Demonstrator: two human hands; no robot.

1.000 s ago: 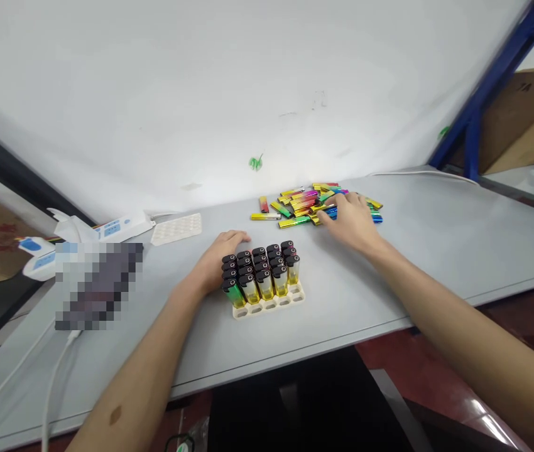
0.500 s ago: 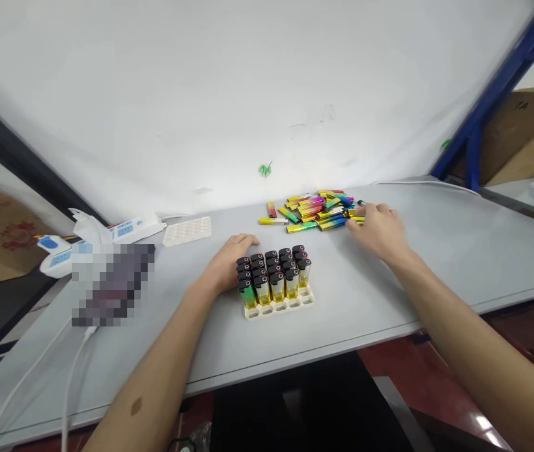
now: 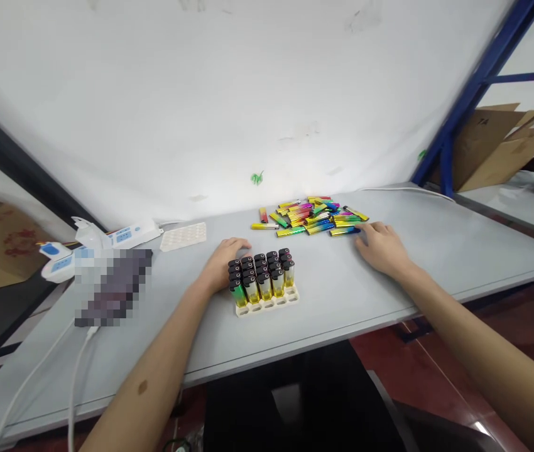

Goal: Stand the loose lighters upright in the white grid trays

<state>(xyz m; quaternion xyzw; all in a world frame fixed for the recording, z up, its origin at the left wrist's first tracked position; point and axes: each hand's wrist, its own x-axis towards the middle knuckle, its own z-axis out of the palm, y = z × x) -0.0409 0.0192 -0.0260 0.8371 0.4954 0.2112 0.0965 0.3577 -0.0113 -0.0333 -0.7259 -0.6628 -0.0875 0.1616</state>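
In the head view, a white holder (image 3: 267, 307) stands on the grey desk (image 3: 333, 326), packed with upright lighters (image 3: 264, 285) that have black tops; the leftmost in front is green, those beside it clear above and yellow below. Open holes show along the holder's near edge. The left hand (image 3: 222, 262) rests behind the holder's left side, its grip loosely curved, partly hidden by the lighters (whether it touches or holds anything there, I cannot tell).

Farther back, near the white wall (image 3: 191, 119), shiny multicoloured pieces (image 3: 316, 216) lie flat in a loose heap. The right hand (image 3: 382, 250) is low over the desk at the heap's right end, its fingers bent towards the blue end of a gold-and-blue piece (image 3: 343, 231). The fingertips are at or just beside that end; I cannot tell how far the grip is open or whether it has hold of the piece.

To the left, a flat white tray (image 3: 183, 236) lies near a power strip (image 3: 130, 233), with a dark pixelated object (image 3: 123, 276) in front. Cardboard boxes (image 3: 481, 141) sit beyond the blue frame (image 3: 446, 154) at the right.
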